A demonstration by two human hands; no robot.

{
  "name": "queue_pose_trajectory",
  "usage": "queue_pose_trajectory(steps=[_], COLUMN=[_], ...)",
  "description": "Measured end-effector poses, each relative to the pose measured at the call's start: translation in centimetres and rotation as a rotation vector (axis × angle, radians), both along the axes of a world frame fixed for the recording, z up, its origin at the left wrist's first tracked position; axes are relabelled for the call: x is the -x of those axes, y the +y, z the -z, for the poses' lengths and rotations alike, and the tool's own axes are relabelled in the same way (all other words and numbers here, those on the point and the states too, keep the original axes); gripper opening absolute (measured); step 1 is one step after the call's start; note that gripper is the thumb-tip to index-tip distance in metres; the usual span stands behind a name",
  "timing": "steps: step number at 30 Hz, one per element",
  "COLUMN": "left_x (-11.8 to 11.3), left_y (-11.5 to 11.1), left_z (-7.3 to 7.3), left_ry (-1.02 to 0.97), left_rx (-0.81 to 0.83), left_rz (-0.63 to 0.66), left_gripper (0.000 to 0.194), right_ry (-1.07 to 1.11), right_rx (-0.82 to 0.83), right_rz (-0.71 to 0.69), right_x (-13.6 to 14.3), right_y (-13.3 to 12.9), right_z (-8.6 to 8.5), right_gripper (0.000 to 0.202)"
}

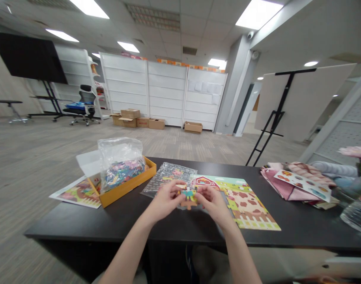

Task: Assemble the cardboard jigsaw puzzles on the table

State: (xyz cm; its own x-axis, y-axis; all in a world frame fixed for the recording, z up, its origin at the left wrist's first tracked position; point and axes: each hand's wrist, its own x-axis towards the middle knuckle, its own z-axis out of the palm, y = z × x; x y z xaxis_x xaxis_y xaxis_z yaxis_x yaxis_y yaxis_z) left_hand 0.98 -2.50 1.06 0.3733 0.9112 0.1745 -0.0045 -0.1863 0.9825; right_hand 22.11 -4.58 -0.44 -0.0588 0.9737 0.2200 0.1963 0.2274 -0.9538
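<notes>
Between my two hands is a small colourful jigsaw puzzle piece [188, 202], with teal, yellow and brown on it. My left hand [168, 198] grips its left side with thumb and fingers. On the other side my right hand [211, 200] pinches the right edge. Right of my hands lies a partly joined jigsaw puzzle [249, 201] with a spotted cow, a white fence and a red barn. Behind my left hand, a clear plastic bag [161, 177] with a dark printed pattern lies flat. My hands hide part of the puzzle's left side.
At the left stands a yellow box [128, 185] holding a plastic bag of puzzle pieces [124, 169], with a printed picture sheet [79, 193] beside it. Folded cloths [279, 185], a sticker sheet [304, 185] and a glass vase [358, 213] occupy the black table's [115, 225] right end.
</notes>
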Motion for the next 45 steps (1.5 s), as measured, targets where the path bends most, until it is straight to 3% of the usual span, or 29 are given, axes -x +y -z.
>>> queue_pose_trajectory(steps=[4,6,11,14,19,24,30,34,38,41,45], left_x=[4.1,5.5,6.6,6.5,5.4,3.6,3.0,3.4,3.8,3.9,3.5], left_y=[1.1,1.2,0.0,-0.5,-0.1,1.3,2.0,1.1,0.0,-0.5,-0.5], left_z=[-0.8,-1.1,-1.2,-1.2,-0.6,0.7,2.6,2.8,2.1,1.9,2.2], left_ry=[0.026,0.073,0.231,0.289,0.252,0.176,0.642,0.807,0.878,0.935,1.001], left_rx=[-0.003,-0.024,0.029,0.034,0.049,-0.056,-0.399,-0.426,-0.373,-0.351,-0.371], left_rz=[-0.337,-0.383,-0.131,-0.053,-0.059,-0.136,-0.446,-0.331,-0.195,-0.142,-0.177], left_gripper=[0.034,0.026,0.022,0.025,0.032,0.036,0.022,0.027,0.047,0.066,0.064], right_ry=[-0.33,-0.481,-0.682,-0.672,-0.515,-0.448,-0.468,-0.517,-0.72,-0.879,-1.011], right_rx=[-0.207,-0.299,-0.324,-0.323,-0.419,-0.465,-0.419,-0.393,-0.312,-0.219,-0.124], right_rz=[0.093,0.067,-0.066,-0.073,-0.038,-0.025,-0.084,0.044,0.185,0.167,0.097], right_x=[0.9,1.5,3.3,3.9,4.4,4.7,4.2,1.9,-0.8,-1.8,-2.3], right_y=[-0.3,-0.5,-0.3,0.3,0.8,0.5,0.5,2.1,3.8,4.1,3.3], right_z=[-0.3,-0.3,0.6,1.3,1.6,1.2,0.5,0.6,1.3,1.7,1.6], right_gripper=[0.015,0.014,0.017,0.034,0.049,0.043,0.029,0.021,0.022,0.029,0.034])
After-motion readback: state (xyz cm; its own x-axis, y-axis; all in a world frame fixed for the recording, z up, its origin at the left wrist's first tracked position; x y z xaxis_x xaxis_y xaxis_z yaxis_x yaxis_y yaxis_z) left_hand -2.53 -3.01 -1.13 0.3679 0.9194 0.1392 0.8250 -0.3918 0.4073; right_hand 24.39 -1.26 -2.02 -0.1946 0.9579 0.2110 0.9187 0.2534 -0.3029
